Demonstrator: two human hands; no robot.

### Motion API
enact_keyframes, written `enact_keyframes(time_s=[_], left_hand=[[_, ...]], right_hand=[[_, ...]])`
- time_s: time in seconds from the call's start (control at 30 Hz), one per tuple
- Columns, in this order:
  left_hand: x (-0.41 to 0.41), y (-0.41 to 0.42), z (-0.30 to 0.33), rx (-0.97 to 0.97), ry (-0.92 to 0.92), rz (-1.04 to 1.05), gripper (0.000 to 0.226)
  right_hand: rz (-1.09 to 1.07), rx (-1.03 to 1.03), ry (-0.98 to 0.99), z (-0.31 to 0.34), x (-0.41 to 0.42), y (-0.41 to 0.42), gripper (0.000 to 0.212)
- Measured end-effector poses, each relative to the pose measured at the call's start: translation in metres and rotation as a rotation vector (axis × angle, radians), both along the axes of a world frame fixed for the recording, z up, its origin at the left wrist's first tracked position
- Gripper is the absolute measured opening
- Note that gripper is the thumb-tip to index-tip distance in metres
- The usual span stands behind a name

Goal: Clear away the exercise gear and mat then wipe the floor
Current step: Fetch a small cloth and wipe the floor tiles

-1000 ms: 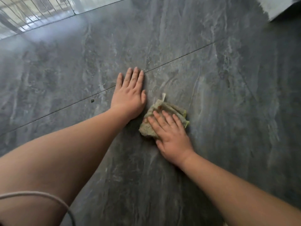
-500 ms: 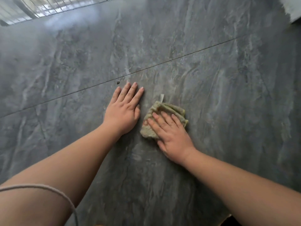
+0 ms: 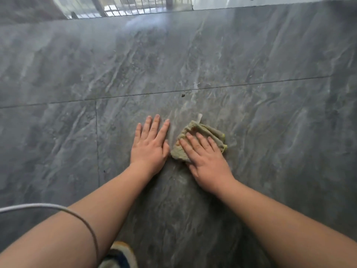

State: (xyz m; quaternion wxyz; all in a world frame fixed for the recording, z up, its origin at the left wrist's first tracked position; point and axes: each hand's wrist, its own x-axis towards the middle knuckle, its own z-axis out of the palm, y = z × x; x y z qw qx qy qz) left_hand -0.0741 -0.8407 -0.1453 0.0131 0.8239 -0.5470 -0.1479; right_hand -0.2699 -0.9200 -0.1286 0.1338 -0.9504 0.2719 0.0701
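Note:
A folded green-grey cloth (image 3: pixel 210 133) lies on the dark grey marbled floor tiles (image 3: pixel 251 113). My right hand (image 3: pixel 206 157) presses flat on the cloth with straight fingers, covering its near half. My left hand (image 3: pixel 150 146) lies palm down on the bare tile just left of the cloth, fingers straight and spread. A small dark speck (image 3: pixel 183 95) sits on the floor beyond the hands, near a tile joint. No exercise gear or mat is in view.
A window or glass door with a metal grille (image 3: pixel 135 6) runs along the far edge of the floor. A grey cable (image 3: pixel 58 208) crosses my left forearm. A shoe (image 3: pixel 119 256) shows at the bottom, between my arms.
Both hands and the cloth have drawn back toward me from the tile joint. The view has swung, so the grille now sits at top centre and the shoe has appeared.

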Motion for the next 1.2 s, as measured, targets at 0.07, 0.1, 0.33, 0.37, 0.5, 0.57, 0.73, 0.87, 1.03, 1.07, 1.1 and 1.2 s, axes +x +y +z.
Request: enact_keyframes(time_s=[0.07, 0.1, 0.33, 0.37, 0.5, 0.57, 0.73, 0.87, 1.03, 1.07, 1.1, 1.2], left_hand=[[0.001, 0.020, 0.000, 0.033, -0.030, 0.021, 0.066], [0.001, 0.029, -0.001, 0.044, -0.043, 0.040, 0.066], [-0.004, 0.044, -0.009, 0.038, -0.046, 0.188, 0.065], [-0.004, 0.043, -0.009, 0.036, -0.046, 0.195, 0.065], [-0.004, 0.043, -0.009, 0.044, -0.044, 0.197, 0.065], [-0.005, 0.042, -0.007, 0.074, -0.032, 0.197, 0.065], [-0.004, 0.042, 0.005, 0.173, 0.016, 0.181, 0.063], [-0.002, 0.040, 0.015, 0.198, 0.048, 0.161, 0.067], [-0.004, 0.046, 0.014, 0.095, 0.114, 0.105, 0.073], [-0.006, 0.046, 0.016, 0.067, 0.138, 0.086, 0.076], [-0.009, 0.045, 0.017, 0.036, 0.170, 0.075, 0.078], [-0.022, 0.032, 0.029, -0.109, 0.375, 0.101, 0.090]], right_hand=[[0.087, -0.042, 0.030, -0.002, -0.009, -0.031, 0.074], [0.026, -0.065, 0.051, -0.003, -0.012, -0.050, 0.074], [-0.579, -0.088, 0.023, -0.008, -0.013, -0.117, 0.073], [-0.585, -0.099, 0.003, -0.010, -0.013, -0.116, 0.073], [-0.619, -0.109, -0.016, -0.014, -0.010, -0.115, 0.072], [-0.612, -0.086, 0.030, -0.013, -0.011, -0.116, 0.072], [-0.635, -0.002, 0.043, -0.009, -0.003, -0.113, 0.073], [-0.527, 0.025, 0.049, 0.002, 0.009, -0.074, 0.074], [-0.120, 0.123, -0.062, 0.001, 0.024, -0.014, 0.071], [-0.130, 0.187, -0.116, 0.004, 0.026, -0.014, 0.070], [-0.159, 0.263, -0.188, 0.008, 0.027, -0.017, 0.067], [-0.160, 0.395, -0.378, 0.023, 0.023, -0.024, 0.057]])
